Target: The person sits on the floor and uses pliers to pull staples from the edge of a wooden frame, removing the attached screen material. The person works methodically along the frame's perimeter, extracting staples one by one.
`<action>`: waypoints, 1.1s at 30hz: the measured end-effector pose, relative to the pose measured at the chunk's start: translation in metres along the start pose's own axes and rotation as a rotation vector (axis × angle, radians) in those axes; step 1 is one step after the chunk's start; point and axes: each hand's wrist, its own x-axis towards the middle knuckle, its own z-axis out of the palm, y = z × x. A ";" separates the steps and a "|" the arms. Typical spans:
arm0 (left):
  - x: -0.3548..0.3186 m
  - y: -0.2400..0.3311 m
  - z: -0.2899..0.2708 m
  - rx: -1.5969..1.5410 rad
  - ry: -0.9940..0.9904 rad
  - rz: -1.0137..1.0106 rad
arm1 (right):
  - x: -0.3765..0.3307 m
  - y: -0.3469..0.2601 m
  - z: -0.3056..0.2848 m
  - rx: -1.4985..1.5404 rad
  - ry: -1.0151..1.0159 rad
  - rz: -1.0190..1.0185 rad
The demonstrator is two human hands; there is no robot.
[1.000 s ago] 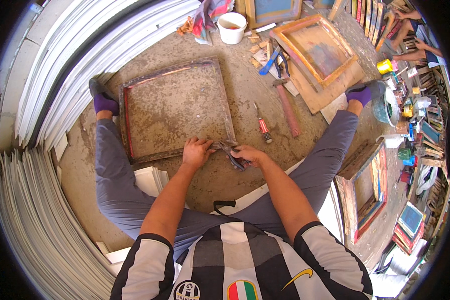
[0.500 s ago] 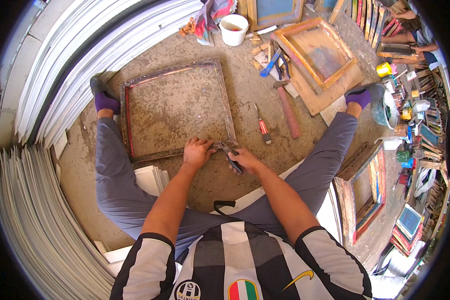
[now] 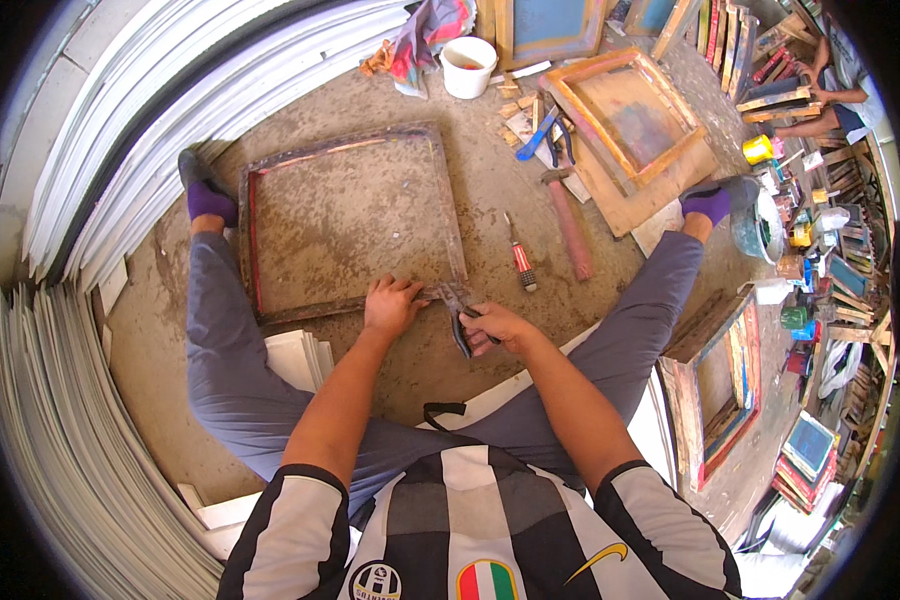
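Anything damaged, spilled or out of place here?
Mainly wear and mess: the floor is darkly blotched, whether freshly or long ago isn't clear; the dark wooden frame by the left hand looks grimy; and wood scraps lie scattered near the white bucket.

Frame was dark brown, red along inner left edge; floor, mottled tan and brown. Pliers had dark grips. Screwdriver handle was red and black; hammer handle, dull red. Shirt: striped black and white.
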 end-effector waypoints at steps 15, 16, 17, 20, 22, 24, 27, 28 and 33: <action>0.000 0.004 -0.006 -0.010 -0.015 -0.009 | 0.038 -0.021 -0.025 -0.104 -0.144 0.202; -0.001 0.004 -0.005 -0.008 -0.013 -0.008 | 0.036 -0.025 -0.022 -0.143 -0.139 0.209; 0.001 0.004 -0.005 -0.015 -0.012 -0.002 | 0.036 -0.024 -0.021 -0.145 -0.144 0.212; 0.002 0.002 -0.004 -0.017 0.008 0.020 | 0.036 -0.023 -0.019 -0.136 -0.146 0.207; 0.001 0.001 -0.002 -0.017 0.007 0.020 | 0.036 -0.018 -0.016 -0.110 -0.127 0.185; 0.001 0.003 -0.005 -0.020 -0.016 0.009 | 0.036 -0.013 -0.010 -0.116 -0.071 0.127; 0.004 0.007 -0.010 -0.013 -0.037 -0.002 | 0.039 0.002 -0.002 -0.135 0.057 -0.007; 0.004 0.008 -0.010 -0.008 -0.043 -0.003 | 0.040 0.008 0.000 -0.143 0.107 -0.059; 0.002 0.003 -0.004 0.019 -0.048 -0.015 | 0.024 -0.016 0.032 0.069 0.192 0.105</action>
